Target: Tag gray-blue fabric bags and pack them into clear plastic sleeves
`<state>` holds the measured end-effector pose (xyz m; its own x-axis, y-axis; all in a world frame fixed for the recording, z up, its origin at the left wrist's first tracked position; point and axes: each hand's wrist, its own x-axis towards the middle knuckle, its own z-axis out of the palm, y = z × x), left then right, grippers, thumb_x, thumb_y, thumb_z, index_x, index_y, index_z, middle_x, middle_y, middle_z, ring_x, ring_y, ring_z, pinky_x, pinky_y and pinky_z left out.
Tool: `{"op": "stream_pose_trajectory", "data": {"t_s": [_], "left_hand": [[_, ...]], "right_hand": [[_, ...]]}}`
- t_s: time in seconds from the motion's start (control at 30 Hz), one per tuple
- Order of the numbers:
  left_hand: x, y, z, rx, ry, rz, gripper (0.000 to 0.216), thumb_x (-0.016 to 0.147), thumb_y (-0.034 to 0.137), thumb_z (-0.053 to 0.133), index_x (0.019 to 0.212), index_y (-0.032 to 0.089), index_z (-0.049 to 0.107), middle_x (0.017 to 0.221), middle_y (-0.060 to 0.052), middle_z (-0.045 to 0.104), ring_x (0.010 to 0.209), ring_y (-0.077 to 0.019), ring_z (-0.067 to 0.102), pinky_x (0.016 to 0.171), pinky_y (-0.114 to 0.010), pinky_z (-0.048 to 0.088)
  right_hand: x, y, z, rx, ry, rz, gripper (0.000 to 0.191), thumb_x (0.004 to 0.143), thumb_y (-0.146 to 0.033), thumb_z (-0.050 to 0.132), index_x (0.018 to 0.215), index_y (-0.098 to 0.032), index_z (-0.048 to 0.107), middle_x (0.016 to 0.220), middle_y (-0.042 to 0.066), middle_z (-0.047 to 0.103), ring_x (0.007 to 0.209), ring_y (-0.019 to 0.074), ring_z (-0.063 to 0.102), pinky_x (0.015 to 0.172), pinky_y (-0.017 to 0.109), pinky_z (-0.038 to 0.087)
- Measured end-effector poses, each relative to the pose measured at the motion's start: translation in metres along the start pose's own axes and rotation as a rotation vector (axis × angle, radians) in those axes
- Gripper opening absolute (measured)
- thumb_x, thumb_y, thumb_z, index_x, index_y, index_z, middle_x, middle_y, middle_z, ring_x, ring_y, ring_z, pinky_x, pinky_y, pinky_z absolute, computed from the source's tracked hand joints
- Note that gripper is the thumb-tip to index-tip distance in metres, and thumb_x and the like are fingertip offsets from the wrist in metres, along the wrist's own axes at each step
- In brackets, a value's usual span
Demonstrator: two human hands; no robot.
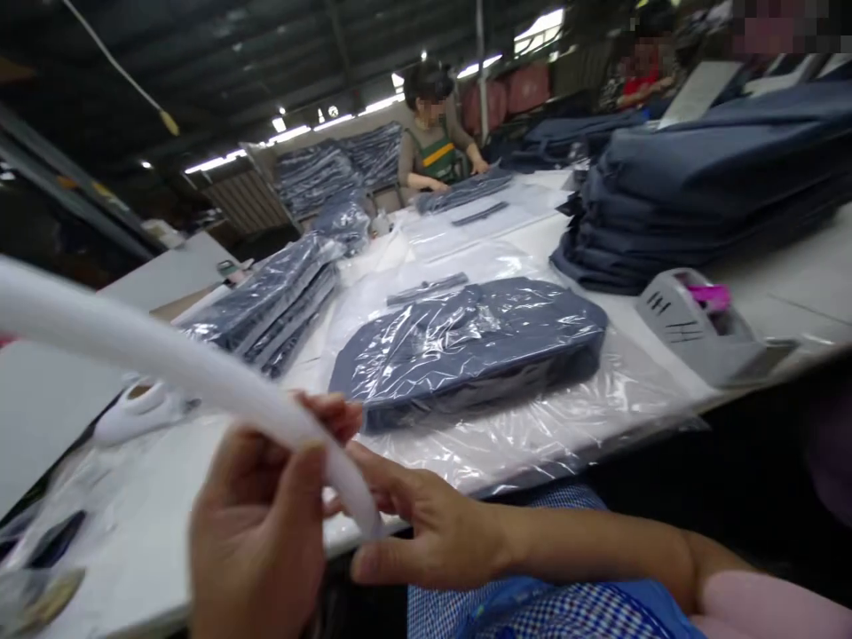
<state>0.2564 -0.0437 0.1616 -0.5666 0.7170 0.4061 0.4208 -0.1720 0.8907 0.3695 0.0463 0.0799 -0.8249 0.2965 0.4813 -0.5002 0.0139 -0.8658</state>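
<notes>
A long, smooth white strip [166, 359] runs from the left edge down to both my hands. My left hand [259, 524] is closed around it near its lower end, thumb on the near side. At the tip, my right hand [445, 528] has its fingers behind the strip and its thumb just below, closed on the end; the exact contact is partly hidden. Beyond my hands a dark blue fabric item [479, 351], wrapped in clear plastic, lies on the white table. A small plastic-wrapped dark piece [427, 289] rests just behind it.
Wrapped blue items are stacked [266, 297] at left. A tall pile of blue fabric items [706, 195] and a grey holder [696, 324] with something pink stand at right. A white tape dispenser-like object [139, 410] sits left. Across the table, a person [436, 151] handles another item.
</notes>
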Motion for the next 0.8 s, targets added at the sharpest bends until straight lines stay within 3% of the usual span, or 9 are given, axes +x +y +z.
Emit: {"op": "stream_pose_trajectory", "data": {"t_s": [0.03, 0.1, 0.17, 0.27, 0.3, 0.37, 0.5, 0.67, 0.8], "left_hand": [[0.01, 0.0, 0.022, -0.061, -0.075, 0.026, 0.033, 0.088, 0.037, 0.062, 0.119, 0.028, 0.058, 0.123, -0.003, 0.064, 0.107, -0.0188, 0.064, 0.091, -0.035, 0.057], [0.025, -0.01, 0.061, -0.131, -0.188, 0.135, 0.036, 0.089, 0.039, 0.061, 0.121, 0.025, 0.057, 0.122, -0.006, 0.065, 0.109, -0.0204, 0.064, 0.091, -0.035, 0.057], [0.03, -0.036, 0.093, -0.081, -0.246, 0.257, 0.033, 0.091, 0.039, 0.057, 0.12, 0.023, 0.058, 0.112, -0.006, 0.068, 0.102, -0.0179, 0.066, 0.089, -0.034, 0.057], [0.012, -0.099, 0.124, 0.188, -0.504, 0.28, 0.026, 0.091, 0.036, 0.059, 0.112, 0.023, 0.062, 0.096, -0.003, 0.07, 0.086, -0.0144, 0.067, 0.079, -0.029, 0.056], [0.002, -0.121, 0.131, 0.294, -0.618, 0.29, 0.027, 0.089, 0.037, 0.061, 0.112, 0.023, 0.063, 0.098, -0.004, 0.07, 0.086, -0.0155, 0.067, 0.078, -0.03, 0.056], [-0.016, -0.162, 0.141, 0.478, -0.708, 0.321, 0.034, 0.085, 0.037, 0.066, 0.115, 0.024, 0.062, 0.111, -0.006, 0.069, 0.099, -0.0212, 0.064, 0.085, -0.036, 0.055], [-0.027, -0.207, 0.151, 0.565, -0.71, 0.327, 0.019, 0.088, 0.033, 0.062, 0.103, 0.023, 0.067, 0.105, -0.005, 0.068, 0.099, -0.0208, 0.062, 0.089, -0.036, 0.052], [-0.014, -0.204, 0.149, 0.571, -0.748, 0.337, 0.015, 0.093, 0.029, 0.052, 0.092, 0.025, 0.067, 0.096, -0.002, 0.068, 0.093, -0.016, 0.063, 0.085, -0.03, 0.051], [-0.013, -0.2, 0.144, 0.633, -0.677, 0.355, 0.026, 0.092, 0.034, 0.054, 0.114, 0.024, 0.062, 0.115, -0.007, 0.064, 0.107, -0.0221, 0.058, 0.093, -0.037, 0.048]], "right_hand": [[-0.003, -0.007, -0.005, 0.045, 0.063, 0.024, 0.065, 0.09, -0.046, 0.062, 0.146, -0.025, 0.036, 0.123, 0.009, 0.062, 0.087, 0.0138, 0.065, 0.072, 0.026, 0.056], [-0.02, -0.021, -0.027, 0.016, 0.308, 0.054, 0.051, 0.094, -0.046, 0.056, 0.138, -0.023, 0.046, 0.099, 0.004, 0.067, 0.056, 0.0057, 0.051, 0.048, 0.018, 0.045], [-0.05, -0.037, -0.056, -0.107, 0.614, 0.035, 0.048, 0.096, -0.049, 0.051, 0.135, -0.021, 0.048, 0.082, 0.0, 0.065, 0.045, 0.0042, 0.034, 0.038, 0.018, 0.031], [-0.11, -0.064, -0.095, -0.339, 0.965, -0.002, 0.048, 0.098, -0.054, 0.043, 0.13, -0.02, 0.054, 0.076, 0.0, 0.062, 0.044, 0.0062, 0.031, 0.038, 0.022, 0.027], [-0.131, -0.072, -0.103, -0.411, 1.056, 0.014, 0.045, 0.097, -0.053, 0.045, 0.125, -0.021, 0.058, 0.079, 0.002, 0.063, 0.046, 0.0069, 0.034, 0.041, 0.023, 0.031], [-0.169, -0.084, -0.113, -0.519, 1.196, 0.078, 0.036, 0.094, -0.05, 0.053, 0.115, -0.023, 0.065, 0.086, 0.003, 0.064, 0.055, 0.0097, 0.044, 0.049, 0.025, 0.038], [-0.225, -0.084, -0.114, -0.53, 1.298, 0.209, 0.028, 0.091, -0.046, 0.059, 0.107, -0.026, 0.068, 0.082, 0.002, 0.062, 0.065, 0.0144, 0.05, 0.055, 0.027, 0.041], [-0.259, -0.071, -0.112, -0.411, 1.288, 0.289, 0.031, 0.091, -0.05, 0.057, 0.111, -0.029, 0.068, 0.078, 0.0, 0.06, 0.058, 0.0129, 0.046, 0.052, 0.027, 0.04], [-0.273, -0.066, -0.115, -0.374, 1.231, 0.406, 0.03, 0.087, -0.05, 0.063, 0.104, -0.027, 0.071, 0.085, 0.003, 0.065, 0.07, 0.0161, 0.054, 0.056, 0.027, 0.045]]}}
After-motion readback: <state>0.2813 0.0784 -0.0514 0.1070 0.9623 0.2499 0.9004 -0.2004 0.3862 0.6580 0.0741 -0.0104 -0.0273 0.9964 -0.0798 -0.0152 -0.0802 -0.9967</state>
